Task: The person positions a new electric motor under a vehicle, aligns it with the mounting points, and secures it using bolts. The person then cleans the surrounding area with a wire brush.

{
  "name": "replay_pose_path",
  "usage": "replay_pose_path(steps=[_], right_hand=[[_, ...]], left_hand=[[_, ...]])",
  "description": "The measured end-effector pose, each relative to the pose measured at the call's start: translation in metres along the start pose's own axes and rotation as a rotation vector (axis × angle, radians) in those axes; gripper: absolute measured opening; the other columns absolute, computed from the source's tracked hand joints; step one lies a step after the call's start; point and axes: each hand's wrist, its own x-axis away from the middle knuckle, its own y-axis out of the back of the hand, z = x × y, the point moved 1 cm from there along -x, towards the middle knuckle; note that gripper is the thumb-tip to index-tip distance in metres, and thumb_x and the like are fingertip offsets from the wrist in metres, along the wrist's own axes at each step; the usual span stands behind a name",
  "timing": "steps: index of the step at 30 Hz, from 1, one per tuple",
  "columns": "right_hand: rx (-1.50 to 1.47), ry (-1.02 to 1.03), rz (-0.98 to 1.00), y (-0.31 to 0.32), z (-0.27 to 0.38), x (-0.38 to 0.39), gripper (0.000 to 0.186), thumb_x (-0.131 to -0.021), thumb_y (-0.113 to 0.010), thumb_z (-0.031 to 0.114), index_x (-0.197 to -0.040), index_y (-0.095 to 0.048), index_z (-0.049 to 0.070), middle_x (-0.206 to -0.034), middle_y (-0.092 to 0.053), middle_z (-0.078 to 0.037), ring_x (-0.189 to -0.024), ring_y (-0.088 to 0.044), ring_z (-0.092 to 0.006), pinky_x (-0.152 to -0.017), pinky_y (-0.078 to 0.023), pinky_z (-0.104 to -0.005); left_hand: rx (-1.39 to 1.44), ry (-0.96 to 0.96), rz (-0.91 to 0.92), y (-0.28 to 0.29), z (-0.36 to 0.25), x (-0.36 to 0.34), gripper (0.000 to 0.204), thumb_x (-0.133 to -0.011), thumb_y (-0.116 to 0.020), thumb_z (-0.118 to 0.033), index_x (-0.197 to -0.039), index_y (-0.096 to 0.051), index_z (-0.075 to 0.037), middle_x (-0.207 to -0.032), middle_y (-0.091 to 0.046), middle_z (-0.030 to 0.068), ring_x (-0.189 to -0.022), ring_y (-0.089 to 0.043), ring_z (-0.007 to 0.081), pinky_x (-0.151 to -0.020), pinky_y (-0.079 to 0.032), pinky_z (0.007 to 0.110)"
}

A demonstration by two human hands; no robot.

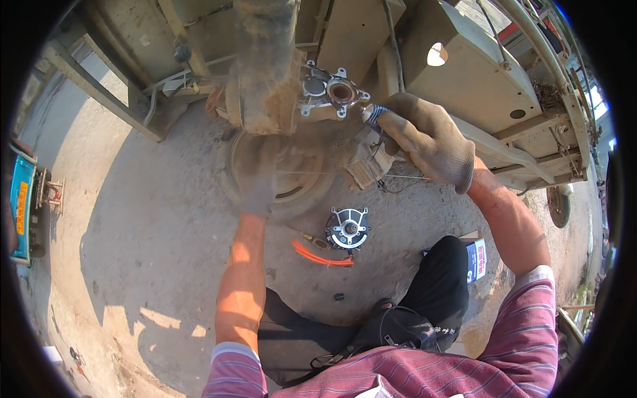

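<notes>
My right hand (pixel 424 136), in a dusty work glove, is closed on a short ribbed blue-and-white piece with a metal tip (pixel 369 114); the glove hides the rest. Its tip is close beside a silver flange with bolt lugs and a round bore (pixel 341 91), fixed to the dirty axle housing (pixel 267 86). Below that housing, my left hand (pixel 260 176) is smeared by motion, its fingers unreadable, in front of a dusty wheel (pixel 229 176). A round motor (pixel 350 227) with a central shaft lies on the ground, orange cables (pixel 322 255) beside it.
A finned metal unit (pixel 365 166) with wires sits beyond my right wrist. Overhead run frame panels (pixel 458 66) and beams (pixel 99 86). A blue-and-white box (pixel 476 260) stands by my right knee. A blue vehicle (pixel 24 209) is at the far left.
</notes>
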Motion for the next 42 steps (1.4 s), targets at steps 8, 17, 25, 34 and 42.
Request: replay_pose_path(steps=[8, 17, 25, 34, 42], right_hand=[[0.522, 0.098, 0.059, 0.011, 0.013, -0.074, 0.036, -0.11, -0.06, 0.032, -0.128, -0.069, 0.003, -0.082, -0.076, -0.014, -0.071, -0.077, -0.0269, -0.066, -0.06, -0.0408], [0.856, 0.146, 0.075, 0.006, 0.018, -0.104, 0.03, -0.105, -0.061, 0.031, -0.121, -0.072, 0.007, -0.102, -0.078, -0.019, -0.096, -0.077, -0.038, -0.086, -0.06, -0.0467], [0.943, 0.136, 0.077, 0.001, 0.03, -0.105, 0.035, -0.105, -0.061, 0.035, -0.123, -0.072, 0.007, -0.106, -0.078, -0.019, -0.098, -0.077, -0.0369, -0.088, -0.06, -0.0456], [0.948, 0.088, 0.09, -0.004, 0.033, -0.106, 0.039, -0.104, -0.062, 0.037, -0.127, -0.072, 0.007, -0.11, -0.078, -0.02, -0.098, -0.078, -0.036, -0.089, -0.062, -0.0442], [0.946, 0.106, 0.087, -0.004, 0.034, -0.106, 0.037, -0.103, -0.063, 0.036, -0.124, -0.073, 0.007, -0.107, -0.078, -0.02, -0.097, -0.077, -0.0368, -0.087, -0.061, -0.0457]], left_hand=[[-0.011, -0.012, 0.049, -0.007, -0.011, 0.0, 0.025, -0.108, -0.067, -0.016, -0.121, -0.073, 0.005, -0.108, -0.078, 0.0068, -0.096, -0.07, 0.0121, -0.089, -0.054, 0.029], [-0.055, 0.051, 0.007, -0.011, -0.011, -0.002, 0.028, -0.108, -0.068, -0.017, -0.122, -0.072, 0.006, -0.11, -0.077, 0.0074, -0.097, -0.069, 0.0125, -0.089, -0.053, 0.029], [-0.069, -0.115, 0.021, -0.01, -0.008, -0.002, 0.026, -0.107, -0.069, -0.018, -0.12, -0.073, 0.005, -0.107, -0.078, 0.009, -0.096, -0.071, 0.0137, -0.089, -0.055, 0.03], [-0.03, -0.007, 0.008, -0.013, -0.016, 0.002, 0.031, -0.103, -0.066, -0.028, -0.111, -0.075, 0.0, -0.104, -0.077, 0.0137, -0.097, -0.073, 0.0277, -0.088, -0.053, 0.04], [-0.002, 0.004, 0.0, -0.013, -0.016, 0.001, 0.031, -0.103, -0.067, -0.027, -0.11, -0.074, 0.002, -0.1, -0.078, 0.0135, -0.093, -0.073, 0.0244, -0.086, -0.054, 0.039]])
